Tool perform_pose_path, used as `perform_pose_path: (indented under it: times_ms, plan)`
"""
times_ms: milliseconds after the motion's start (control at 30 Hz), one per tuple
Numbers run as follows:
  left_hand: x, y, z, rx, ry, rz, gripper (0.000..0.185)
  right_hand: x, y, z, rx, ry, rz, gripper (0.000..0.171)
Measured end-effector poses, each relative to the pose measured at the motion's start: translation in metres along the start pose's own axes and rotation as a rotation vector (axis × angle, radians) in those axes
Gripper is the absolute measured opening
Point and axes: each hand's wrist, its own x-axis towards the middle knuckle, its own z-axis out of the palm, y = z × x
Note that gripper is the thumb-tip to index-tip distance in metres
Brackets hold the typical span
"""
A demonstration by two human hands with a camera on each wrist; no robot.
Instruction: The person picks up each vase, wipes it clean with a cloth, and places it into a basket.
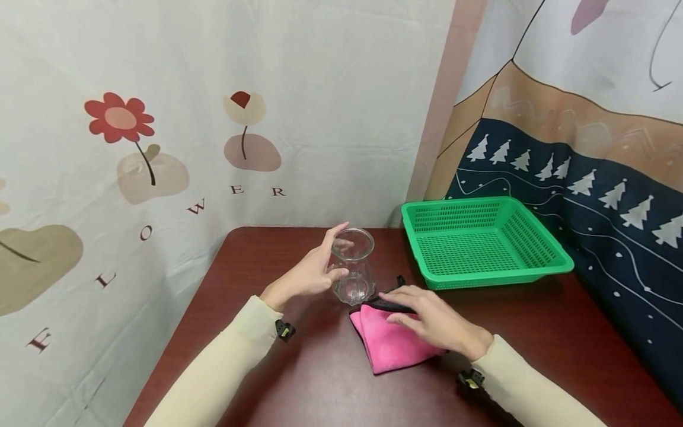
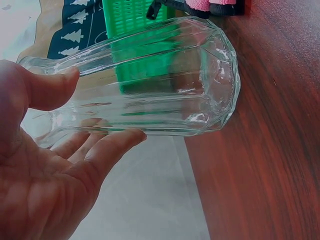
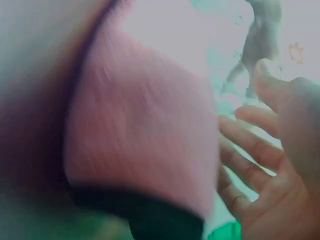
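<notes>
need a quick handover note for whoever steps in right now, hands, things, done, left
Left hand: fingers and thumb around the upright clear ribbed glass jar on the red-brown table.
Right hand: open, fingers resting flat on the folded pink cloth just right of the jar.
Green plastic basket: back right, nothing in it.
Done: jar and cloth both in hand's reach.
Left: cloth not yet lifted; it has not reached the jar.
</notes>
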Motion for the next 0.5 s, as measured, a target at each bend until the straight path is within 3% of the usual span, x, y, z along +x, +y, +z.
perform_pose_path:
  times_ms: [267, 500]
  plan:
    - [0.000, -0.001, 0.000, -0.018, -0.012, -0.012, 0.104, -0.006, 0.022, -0.033, -0.009, 0.270, 0.001, 0.041]
    - [0.001, -0.002, 0.001, -0.023, -0.010, -0.012, 0.104, -0.015, 0.046, -0.059, -0.071, 0.408, 0.069, 0.042]
